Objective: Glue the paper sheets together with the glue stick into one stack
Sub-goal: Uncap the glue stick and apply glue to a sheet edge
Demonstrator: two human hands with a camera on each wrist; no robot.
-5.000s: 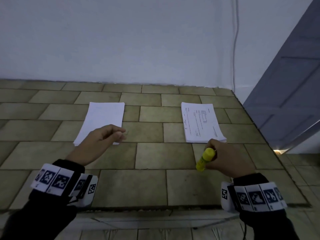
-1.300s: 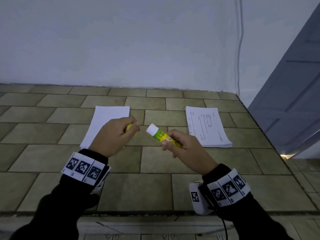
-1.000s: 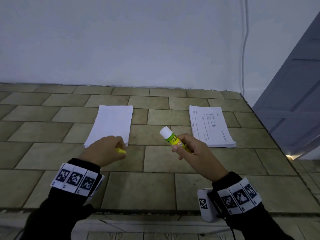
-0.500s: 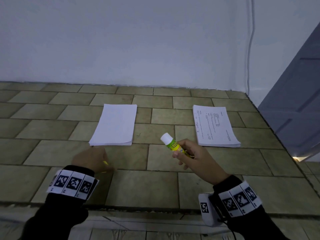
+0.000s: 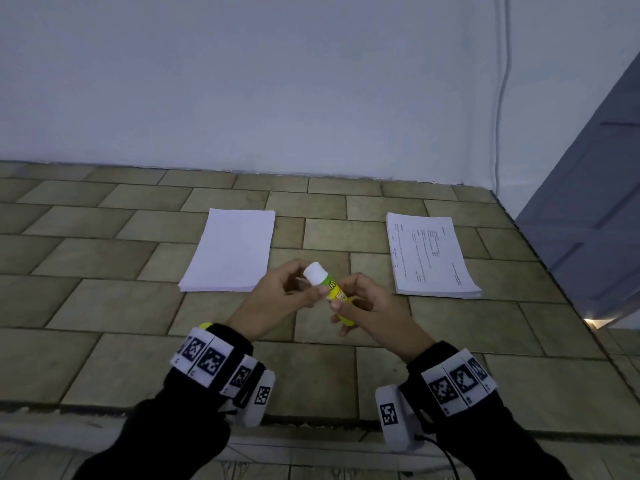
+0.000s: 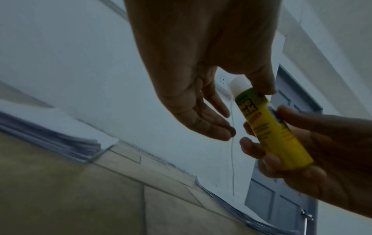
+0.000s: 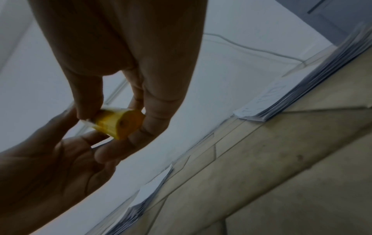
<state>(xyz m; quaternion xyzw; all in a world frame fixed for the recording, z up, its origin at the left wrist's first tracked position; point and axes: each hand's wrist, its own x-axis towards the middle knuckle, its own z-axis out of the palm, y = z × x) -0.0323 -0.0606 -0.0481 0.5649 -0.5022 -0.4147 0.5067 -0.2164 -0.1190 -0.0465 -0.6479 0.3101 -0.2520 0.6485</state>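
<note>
Tiled counter (image 5: 145, 299) under me, pale wall (image 5: 277, 81) behind, grey door (image 5: 588, 202) off right; blank paper stack (image 5: 230, 251) left, printed stack (image 5: 429, 258) right; between them my right hand (image 5: 374, 310) grips the uncapped glue stick (image 5: 329, 285), my left hand (image 5: 277, 299) loose-fingered, thumb at its white tip; yellow cap (image 5: 206, 325) peeks behind my left wrist.
</note>
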